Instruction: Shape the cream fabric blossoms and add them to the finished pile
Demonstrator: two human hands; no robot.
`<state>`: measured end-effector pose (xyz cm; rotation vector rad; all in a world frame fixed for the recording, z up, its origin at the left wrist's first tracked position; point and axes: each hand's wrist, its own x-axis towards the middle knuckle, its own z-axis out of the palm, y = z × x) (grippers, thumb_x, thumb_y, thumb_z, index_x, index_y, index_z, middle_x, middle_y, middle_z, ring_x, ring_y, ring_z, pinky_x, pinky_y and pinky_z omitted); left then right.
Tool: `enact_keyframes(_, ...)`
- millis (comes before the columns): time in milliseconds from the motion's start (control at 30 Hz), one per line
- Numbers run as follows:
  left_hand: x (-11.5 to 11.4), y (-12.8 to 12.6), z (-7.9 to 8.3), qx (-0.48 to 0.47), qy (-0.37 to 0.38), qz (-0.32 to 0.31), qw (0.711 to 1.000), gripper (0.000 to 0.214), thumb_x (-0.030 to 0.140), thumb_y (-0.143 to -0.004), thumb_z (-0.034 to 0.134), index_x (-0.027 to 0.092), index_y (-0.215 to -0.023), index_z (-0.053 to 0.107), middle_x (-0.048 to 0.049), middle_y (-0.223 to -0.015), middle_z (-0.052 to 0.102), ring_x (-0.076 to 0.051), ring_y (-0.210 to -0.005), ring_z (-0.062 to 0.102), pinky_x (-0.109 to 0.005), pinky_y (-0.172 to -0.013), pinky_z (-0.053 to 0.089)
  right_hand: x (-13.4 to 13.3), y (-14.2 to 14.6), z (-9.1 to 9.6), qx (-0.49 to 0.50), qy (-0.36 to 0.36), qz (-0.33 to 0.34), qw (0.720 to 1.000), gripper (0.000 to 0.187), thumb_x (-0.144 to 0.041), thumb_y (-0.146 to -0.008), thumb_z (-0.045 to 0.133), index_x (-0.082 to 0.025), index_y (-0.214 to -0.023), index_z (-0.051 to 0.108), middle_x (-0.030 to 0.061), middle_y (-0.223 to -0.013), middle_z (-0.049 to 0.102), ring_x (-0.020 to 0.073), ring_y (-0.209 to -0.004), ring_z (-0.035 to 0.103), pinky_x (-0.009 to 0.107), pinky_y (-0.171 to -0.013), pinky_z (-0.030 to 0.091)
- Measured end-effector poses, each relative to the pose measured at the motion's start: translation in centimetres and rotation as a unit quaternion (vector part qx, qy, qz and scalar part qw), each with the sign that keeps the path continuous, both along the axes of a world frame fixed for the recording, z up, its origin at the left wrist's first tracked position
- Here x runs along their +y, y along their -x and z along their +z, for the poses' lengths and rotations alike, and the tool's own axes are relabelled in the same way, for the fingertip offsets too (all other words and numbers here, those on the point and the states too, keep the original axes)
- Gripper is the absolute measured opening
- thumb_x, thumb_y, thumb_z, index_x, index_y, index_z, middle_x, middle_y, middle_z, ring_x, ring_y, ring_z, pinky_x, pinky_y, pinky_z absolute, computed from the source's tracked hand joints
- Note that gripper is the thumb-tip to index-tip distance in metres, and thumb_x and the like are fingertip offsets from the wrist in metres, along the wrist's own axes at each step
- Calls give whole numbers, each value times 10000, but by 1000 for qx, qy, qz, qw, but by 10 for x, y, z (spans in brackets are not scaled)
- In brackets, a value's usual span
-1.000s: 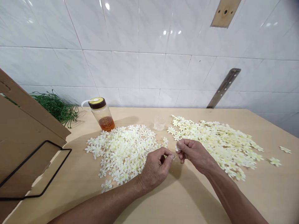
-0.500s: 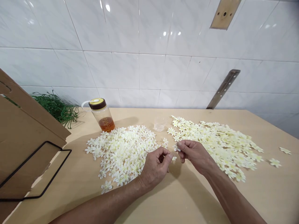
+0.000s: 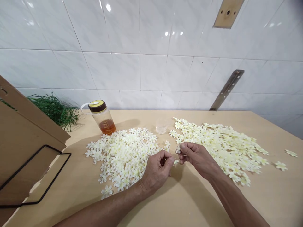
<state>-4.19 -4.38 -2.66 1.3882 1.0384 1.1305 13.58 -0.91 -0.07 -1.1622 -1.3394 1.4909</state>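
My left hand point(image 3: 156, 171) and my right hand point(image 3: 196, 157) meet above the front middle of the wooden table point(image 3: 180, 201), fingertips almost touching. Each is closed in a pinch on a small white fabric flower point(image 3: 176, 156). A pile of white flowers point(image 3: 123, 153) lies just left of my left hand. A wider spread of pale yellow-white flowers point(image 3: 220, 145) lies behind and right of my right hand.
A clear bottle with amber liquid and a yellow-brown lid point(image 3: 102, 117) stands behind the left pile. A small clear cup point(image 3: 161, 125) sits between the piles. Green plastic stems point(image 3: 55, 110) lie at the back left. A cardboard box with a black wire frame point(image 3: 26, 151) fills the left.
Both hands stay together in a pinch and have shifted slightly; the flower between the fingertips has turned a little. The view has drifted slightly.
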Motion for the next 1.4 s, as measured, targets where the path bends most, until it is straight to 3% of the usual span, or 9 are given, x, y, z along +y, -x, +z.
enact_keyframes(200,3,-1,-2,-49,63,-21,997,238,401,-867,550,171,-808,555,34,-506,529,-75,-381,454,-179,-384,349,-1,2,-2,-65,-59,-34,996,363,-489,-800,658,-164,-654,587,-26,-581,514,98,-501,496,238,-516,429)
enact_keyframes(367,9,0,-1,-135,155,-55,977,226,365,-836,571,160,-930,587,14,-496,555,-128,-402,528,-194,-347,376,-4,8,0,-62,-49,-69,995,356,-511,-782,666,-169,-874,639,-46,-522,491,96,-444,447,233,-448,407)
enact_keyframes(500,10,0,5,-186,209,-64,958,272,409,-841,564,155,-935,581,-6,-539,582,-137,-446,574,-194,-374,405,-7,12,1,-63,-58,-70,994,377,-489,-764,690,-170,-954,628,-23,-608,559,93,-450,477,233,-443,415)
enact_keyframes(667,11,-1,6,-162,178,-38,970,329,458,-790,646,151,-883,574,-6,-585,593,-121,-441,564,-186,-363,394,-10,19,-3,-40,-52,-49,997,397,-483,-753,702,-173,-985,616,15,-736,602,101,-514,502,242,-463,452)
enact_keyframes(867,14,2,1,-103,155,0,983,332,476,-796,629,149,-813,579,11,-478,566,-86,-344,471,-179,-348,368,-11,19,1,-11,3,10,1000,422,-496,-760,700,-170,-1007,593,-26,-599,531,120,-535,502,245,-471,465)
enact_keyframes(1033,13,1,1,-81,116,21,990,324,473,-795,626,155,-779,565,30,-465,543,-85,-342,466,-175,-332,362,-8,11,6,-32,55,27,998,468,-597,-822,564,-141,-902,636,16,-651,535,135,-593,527,224,-454,437)
enact_keyframes(1233,13,-2,-1,-82,103,41,990,317,473,-799,619,163,-783,551,48,-440,523,-86,-330,470,-169,-324,363,-7,9,4,-130,-6,56,990,410,-565,-784,624,-159,-746,666,-1,-634,550,106,-499,509,232,-476,426)
enact_keyframes(1400,13,-1,-7,-77,100,43,991,325,483,-805,608,165,-817,543,46,-438,528,-88,-314,458,-167,-311,344,-10,16,2,-167,-50,-3,985,322,-504,-750,671,-189,-806,707,10,-700,638,121,-497,531,236,-464,409)
